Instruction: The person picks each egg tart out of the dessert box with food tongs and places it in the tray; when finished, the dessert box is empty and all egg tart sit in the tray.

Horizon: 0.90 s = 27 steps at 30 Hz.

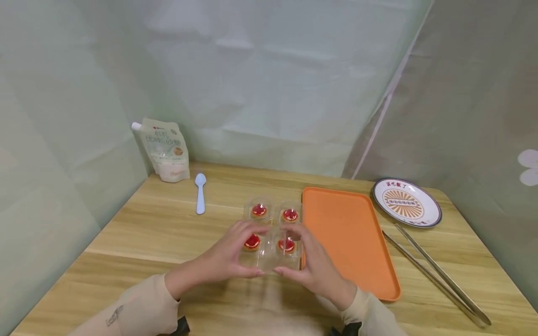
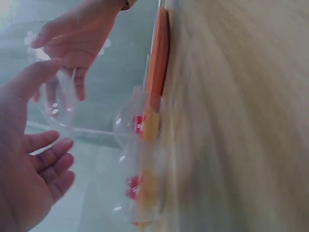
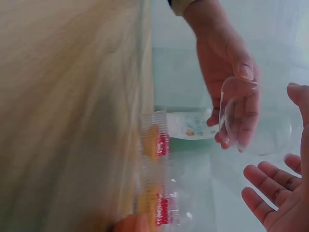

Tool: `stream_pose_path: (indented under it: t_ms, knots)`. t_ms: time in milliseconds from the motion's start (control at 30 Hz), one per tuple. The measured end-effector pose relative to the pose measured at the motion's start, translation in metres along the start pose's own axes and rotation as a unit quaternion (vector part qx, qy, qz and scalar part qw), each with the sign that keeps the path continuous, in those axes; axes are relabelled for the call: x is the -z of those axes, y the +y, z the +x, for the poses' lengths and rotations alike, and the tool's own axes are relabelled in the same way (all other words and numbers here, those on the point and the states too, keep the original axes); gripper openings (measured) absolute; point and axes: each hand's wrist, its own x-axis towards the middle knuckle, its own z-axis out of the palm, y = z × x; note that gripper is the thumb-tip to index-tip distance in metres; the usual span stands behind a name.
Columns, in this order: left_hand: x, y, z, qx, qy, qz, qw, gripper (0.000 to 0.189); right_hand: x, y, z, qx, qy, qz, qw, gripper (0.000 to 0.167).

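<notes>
Between them my left hand (image 1: 227,254) and right hand (image 1: 317,261) hold a clear, rounded plastic lid (image 2: 62,104) raised off the table. Thumbs are at its near edge, with fingers curved around its sides. In the right wrist view the lid (image 3: 231,116) is see-through, with the left hand's fingers showing behind it. Below lie several small tarts with red tops, such as the far-left tart (image 1: 259,209) and the far-right tart (image 1: 290,214), in clear domed plastic packs. The near-left tart (image 1: 252,242) and near-right tart (image 1: 286,245) show between my hands.
An orange tray (image 1: 349,242) lies just right of the packs. Beyond it are a patterned plate (image 1: 405,203) and long metal tongs (image 1: 441,275). At the back left, a blue spoon (image 1: 200,193) lies near an upright spouted pouch (image 1: 166,149). Fabric walls surround the table.
</notes>
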Motion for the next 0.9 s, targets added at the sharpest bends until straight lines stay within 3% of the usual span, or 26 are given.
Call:
stream_pose_path:
  t_ms: [167, 367, 500, 633, 767, 900]
  knots:
    - [0.006, 0.001, -0.004, 0.000, -0.025, 0.051, 0.9984, 0.081, -0.001, -0.001, -0.007, -0.043, -0.024, 0.011, 0.9987, 0.074]
    - [0.015, 0.004, -0.010, 0.014, -0.079, 0.091, 0.9927, 0.079, -0.009, -0.001, -0.014, -0.057, -0.067, -0.022, 0.9959, 0.074]
    - [0.018, 0.005, -0.016, 0.016, -0.119, 0.112, 0.9865, 0.074, -0.016, -0.005, -0.018, -0.103, -0.121, -0.024, 0.9870, 0.075]
    - [0.019, 0.005, -0.022, 0.042, -0.162, 0.115, 0.9792, 0.075, -0.023, -0.006, -0.021, -0.132, -0.167, -0.032, 0.9766, 0.073]
    - [0.020, 0.004, -0.028, 0.049, -0.189, 0.127, 0.9726, 0.075, -0.032, -0.006, -0.023, -0.133, -0.199, -0.050, 0.9697, 0.072]
    - [0.021, 0.001, -0.030, 0.040, -0.198, 0.140, 0.9694, 0.073, -0.038, -0.006, -0.024, -0.117, -0.203, -0.079, 0.9688, 0.072]
